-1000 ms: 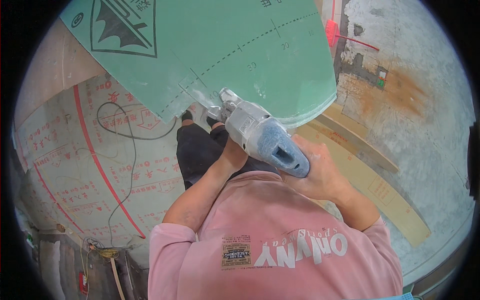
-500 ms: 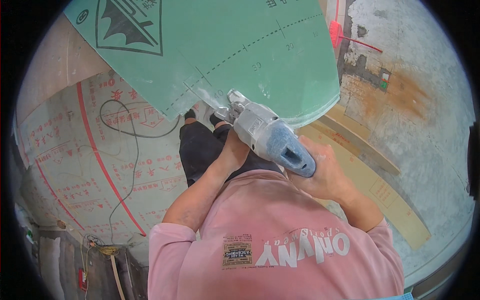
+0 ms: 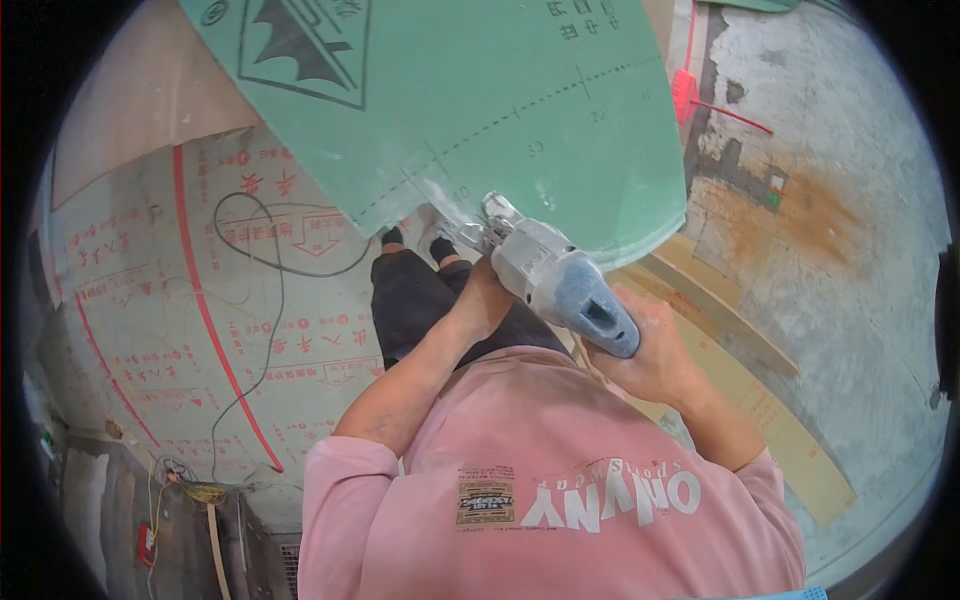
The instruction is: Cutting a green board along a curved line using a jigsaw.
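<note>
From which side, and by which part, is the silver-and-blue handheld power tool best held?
Probably hold the tool by its blue rear end, from the right, where the right hand lies: it is rounded, and points away from the green printed board.

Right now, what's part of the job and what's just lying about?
In use:
- blue-grey power tool
- right hand on its rear
- left hand near its front
- green board at its tip

Apparently lying about:
- tan curved strips
- red long-handled tool
</note>
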Motion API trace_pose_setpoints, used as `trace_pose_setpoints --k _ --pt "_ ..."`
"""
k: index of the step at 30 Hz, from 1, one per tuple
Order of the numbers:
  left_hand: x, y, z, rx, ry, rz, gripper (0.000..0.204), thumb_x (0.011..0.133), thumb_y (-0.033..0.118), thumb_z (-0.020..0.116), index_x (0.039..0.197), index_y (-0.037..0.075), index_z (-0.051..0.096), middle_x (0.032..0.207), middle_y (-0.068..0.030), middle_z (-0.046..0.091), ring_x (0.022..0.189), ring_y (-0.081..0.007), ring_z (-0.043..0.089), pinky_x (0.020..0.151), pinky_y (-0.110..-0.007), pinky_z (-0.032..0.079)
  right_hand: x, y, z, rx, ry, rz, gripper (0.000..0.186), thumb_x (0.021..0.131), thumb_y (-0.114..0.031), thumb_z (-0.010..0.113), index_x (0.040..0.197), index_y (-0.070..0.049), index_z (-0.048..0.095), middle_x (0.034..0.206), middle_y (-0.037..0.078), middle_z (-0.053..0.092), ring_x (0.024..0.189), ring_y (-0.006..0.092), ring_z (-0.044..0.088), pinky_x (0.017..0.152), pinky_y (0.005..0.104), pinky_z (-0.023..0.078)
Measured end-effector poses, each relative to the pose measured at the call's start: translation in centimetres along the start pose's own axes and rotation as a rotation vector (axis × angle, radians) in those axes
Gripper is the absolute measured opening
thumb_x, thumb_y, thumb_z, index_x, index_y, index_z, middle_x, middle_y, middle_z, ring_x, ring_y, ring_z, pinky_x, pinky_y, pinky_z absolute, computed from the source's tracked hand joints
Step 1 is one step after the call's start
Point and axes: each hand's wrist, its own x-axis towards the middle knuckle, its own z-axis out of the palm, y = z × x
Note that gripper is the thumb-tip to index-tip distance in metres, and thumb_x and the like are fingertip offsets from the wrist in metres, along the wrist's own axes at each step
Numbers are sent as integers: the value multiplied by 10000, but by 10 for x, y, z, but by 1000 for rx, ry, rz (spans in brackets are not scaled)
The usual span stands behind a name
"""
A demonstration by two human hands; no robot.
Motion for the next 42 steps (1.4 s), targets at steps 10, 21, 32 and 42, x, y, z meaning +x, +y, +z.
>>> trace_pose_setpoints --k 10,21,32,42 --pt "-2 1 9 -110 79 -120 351 969 1 615 1317 -25 590 1244 -107 690 1181 -196 639 983 -338 510 4 1 2 49 -3 -10 245 791 -80 750 1010 -38 649 887 174 666 790 414 669 722 429 533" --pt "-4 1 -1 169 -87 12 308 1023 19 544 1330 4 561 1293 -104 656 1217 -217 618 988 -337 504 6 -5 3 41 13 -14 245 761 -31 747 996 -44 681 853 128 677 729 306 648 704 366 518" --pt "-2 -80 -6 507 -186 236 339 1040 138 583 1376 94 564 1348 -86 617 1269 -219 575 1090 -375 461 6 -11 3 66 -2 -22 287 774 -71 753 1016 -36 603 853 187 647 779 431 663 690 452 519" --pt "-6 -105 0 260 -148 207 289 1000 166 692 1277 113 630 1226 -46 658 1125 -155 625 1014 -333 523 5 -14 3 100 -2 45 284 755 -38 766 1018 -32 659 907 136 675 776 303 657 732 368 521"
